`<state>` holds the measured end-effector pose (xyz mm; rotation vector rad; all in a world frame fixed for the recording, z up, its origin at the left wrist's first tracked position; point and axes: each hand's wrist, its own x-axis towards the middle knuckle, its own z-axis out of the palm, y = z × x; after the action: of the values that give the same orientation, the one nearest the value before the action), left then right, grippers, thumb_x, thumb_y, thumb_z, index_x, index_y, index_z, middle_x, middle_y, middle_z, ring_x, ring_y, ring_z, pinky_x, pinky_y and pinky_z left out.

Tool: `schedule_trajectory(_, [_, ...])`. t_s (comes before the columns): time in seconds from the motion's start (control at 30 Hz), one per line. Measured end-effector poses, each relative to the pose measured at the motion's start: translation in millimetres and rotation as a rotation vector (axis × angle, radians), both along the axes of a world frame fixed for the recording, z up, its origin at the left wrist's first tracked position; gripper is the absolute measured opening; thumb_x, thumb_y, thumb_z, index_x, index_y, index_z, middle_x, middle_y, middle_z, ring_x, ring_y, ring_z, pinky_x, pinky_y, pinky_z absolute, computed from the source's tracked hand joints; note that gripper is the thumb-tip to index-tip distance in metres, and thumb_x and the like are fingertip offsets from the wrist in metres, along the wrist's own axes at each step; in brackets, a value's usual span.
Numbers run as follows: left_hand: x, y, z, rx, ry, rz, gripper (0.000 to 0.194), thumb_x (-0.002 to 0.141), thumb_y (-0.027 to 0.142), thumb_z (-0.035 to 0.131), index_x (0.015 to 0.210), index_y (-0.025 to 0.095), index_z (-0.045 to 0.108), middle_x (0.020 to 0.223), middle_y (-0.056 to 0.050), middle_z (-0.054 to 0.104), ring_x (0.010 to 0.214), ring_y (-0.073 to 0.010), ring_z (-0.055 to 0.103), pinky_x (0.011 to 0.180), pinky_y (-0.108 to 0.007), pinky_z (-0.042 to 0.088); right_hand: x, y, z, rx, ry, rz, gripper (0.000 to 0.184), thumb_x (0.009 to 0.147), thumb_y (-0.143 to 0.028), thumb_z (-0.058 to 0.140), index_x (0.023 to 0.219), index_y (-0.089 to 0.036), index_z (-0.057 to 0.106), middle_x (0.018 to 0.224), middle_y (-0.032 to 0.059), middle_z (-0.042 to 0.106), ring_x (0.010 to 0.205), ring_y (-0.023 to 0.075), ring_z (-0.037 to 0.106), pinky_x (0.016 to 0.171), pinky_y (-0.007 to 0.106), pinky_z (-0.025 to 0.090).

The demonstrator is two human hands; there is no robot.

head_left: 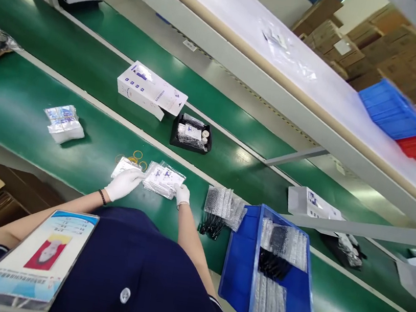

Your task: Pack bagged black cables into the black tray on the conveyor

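Observation:
Both my hands wear white gloves over the green belt. My left hand [123, 183] lies with fingers stretched onto a stack of clear plastic packets with printed cards [163, 177]. My right hand [182, 194] grips the near right edge of the same stack. A flat white packet [123, 166] lies under my left fingers. A few yellow rubber bands [136, 157] lie just beyond it.
A blue bin [245, 264] of bagged black parts sits at right, bubble-wrapped packets [224, 205] beside it. On the belt: a white printed box [151, 91], a black tray [191, 134], a small packet bundle [64, 123], another white box [311, 204]. Cardboard lies at left.

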<state>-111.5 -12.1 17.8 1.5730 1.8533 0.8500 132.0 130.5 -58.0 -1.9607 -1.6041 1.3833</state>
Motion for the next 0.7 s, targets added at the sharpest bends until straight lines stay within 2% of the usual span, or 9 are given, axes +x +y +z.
schedule_trajectory(0.07, [16, 0, 0.6, 0.006, -0.020, 0.012, 0.034, 0.089, 0.031, 0.047, 0.103, 0.019, 0.074, 0.124, -0.008, 0.067, 0.118, -0.0244, 0.059, 0.110, -0.040, 0.041, -1, -14, 10.0, -0.014, 0.072, 0.050, 0.026, 0.081, -0.037, 0.054, 0.090, -0.014, 0.061, 0.072, 0.0033, 0.067, 0.064, 0.0148, 0.060, 0.062, 0.026, 0.051])
schedule_trajectory(0.13, [35, 2, 1.6, -0.049, -0.089, 0.026, 0.032, 0.087, 0.035, 0.052, 0.104, 0.020, 0.075, 0.128, -0.007, 0.065, 0.119, -0.0246, 0.059, 0.110, -0.037, 0.042, -1, -31, 19.2, -0.020, 0.116, 0.114, 0.025, 0.080, -0.037, 0.058, 0.091, -0.015, 0.063, 0.073, 0.0022, 0.067, 0.065, 0.0143, 0.061, 0.062, 0.025, 0.051])
schedule_trajectory(0.23, [59, 6, 3.6, -0.191, -0.258, 0.074, 0.028, 0.083, 0.035, 0.055, 0.097, 0.020, 0.076, 0.112, -0.005, 0.072, 0.108, -0.0241, 0.064, 0.102, -0.035, 0.048, 6, -45, 30.4, -0.024, 0.098, 0.169, 0.025, 0.074, -0.038, 0.070, 0.086, -0.016, 0.067, 0.071, 0.0017, 0.067, 0.066, 0.0152, 0.062, 0.064, 0.025, 0.052])
schedule_trajectory(0.33, [70, 3, 7.4, -0.230, -0.359, 0.113, 0.030, 0.080, 0.034, 0.055, 0.094, 0.018, 0.075, 0.107, -0.006, 0.074, 0.106, -0.0249, 0.065, 0.101, -0.037, 0.049, 40, -28, 43.7, 0.030, -0.013, 0.114, 0.025, 0.082, -0.039, 0.063, 0.089, -0.017, 0.070, 0.080, 0.0041, 0.069, 0.076, 0.0170, 0.064, 0.073, 0.027, 0.052])
schedule_trajectory(0.4, [72, -5, 12.5, -0.231, -0.375, 0.126, 0.032, 0.080, 0.036, 0.054, 0.096, 0.017, 0.075, 0.111, -0.007, 0.073, 0.109, -0.0260, 0.064, 0.104, -0.038, 0.046, 80, -3, 53.2, 0.111, -0.148, 0.001, 0.029, 0.091, -0.036, 0.050, 0.103, -0.018, 0.069, 0.101, 0.0085, 0.069, 0.096, 0.0199, 0.063, 0.086, 0.031, 0.050])
schedule_trajectory(0.5, [74, -19, 23.1, -0.252, -0.372, 0.192, 0.036, 0.080, 0.037, 0.054, 0.099, 0.015, 0.074, 0.117, -0.010, 0.071, 0.116, -0.0274, 0.061, 0.108, -0.038, 0.043, 142, 29, 61.8, 0.198, -0.385, -0.197, 0.039, 0.092, -0.028, 0.044, 0.125, -0.014, 0.059, 0.129, 0.0208, 0.054, 0.122, 0.0307, 0.051, 0.103, 0.046, 0.039])
schedule_trajectory(0.6, [82, -28, 31.6, -0.266, -0.371, 0.250, 0.037, 0.081, 0.037, 0.054, 0.101, 0.014, 0.074, 0.118, -0.011, 0.070, 0.118, -0.0283, 0.059, 0.108, -0.037, 0.042, 177, 39, 61.1, 0.222, -0.504, -0.248, 0.038, 0.083, -0.027, 0.059, 0.114, -0.007, 0.063, 0.129, 0.0294, 0.048, 0.126, 0.0417, 0.043, 0.102, 0.057, 0.034])
schedule_trajectory(0.7, [94, -30, 33.7, -0.248, -0.385, 0.292, 0.038, 0.081, 0.036, 0.054, 0.103, 0.013, 0.073, 0.121, -0.013, 0.069, 0.120, -0.0293, 0.058, 0.109, -0.038, 0.041, 179, 35, 57.3, 0.275, -0.475, -0.174, 0.018, 0.079, -0.022, 0.061, 0.091, -0.010, 0.067, 0.124, 0.0254, 0.052, 0.126, 0.0400, 0.043, 0.102, 0.054, 0.035])
